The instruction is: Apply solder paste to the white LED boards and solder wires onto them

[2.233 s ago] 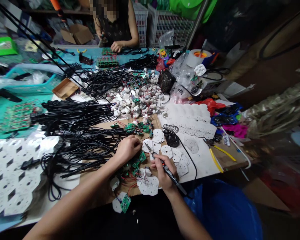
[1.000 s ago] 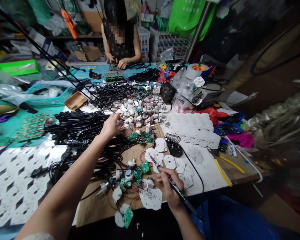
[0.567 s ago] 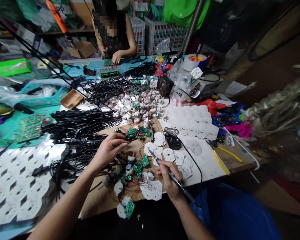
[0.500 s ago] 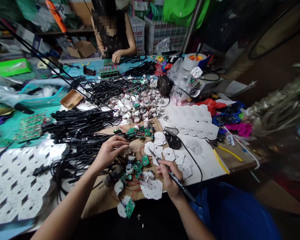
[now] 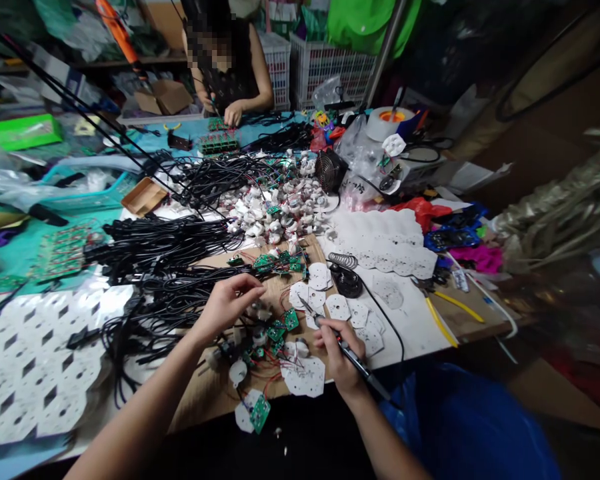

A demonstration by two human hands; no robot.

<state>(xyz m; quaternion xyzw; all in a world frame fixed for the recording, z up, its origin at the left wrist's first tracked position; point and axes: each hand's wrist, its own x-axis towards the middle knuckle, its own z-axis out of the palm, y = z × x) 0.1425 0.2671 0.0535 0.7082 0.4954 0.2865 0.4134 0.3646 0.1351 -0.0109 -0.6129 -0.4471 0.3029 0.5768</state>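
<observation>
Wrapped around a soldering iron (image 5: 347, 353), my right hand (image 5: 340, 350) is at the cardboard's right side. The iron's tip points up and left, over white round discs (image 5: 338, 308). My left hand (image 5: 233, 300) hovers above the cardboard (image 5: 205, 393), beside black cables (image 5: 165, 293); its fingers are bent, thumb and forefinger near each other, and whether something small is between them is hidden. Between and below the hands lie small green circuit boards (image 5: 276, 330) with red wires and white round parts. A larger white plate (image 5: 304, 377) sits at the table's front edge.
Across the table a person (image 5: 235, 73) works on green boards (image 5: 219, 143). A heap of white parts (image 5: 275, 207) fills the middle. At right are a solder stand (image 5: 347, 280) and yellow-handled pliers (image 5: 443, 323). White perforated sheets (image 5: 35, 373) lie left, a blue bag (image 5: 470, 420) lower right.
My left hand has shifted slightly right, with its thumb and fingers changing pose. My right hand and the soldering iron have hardly moved.
</observation>
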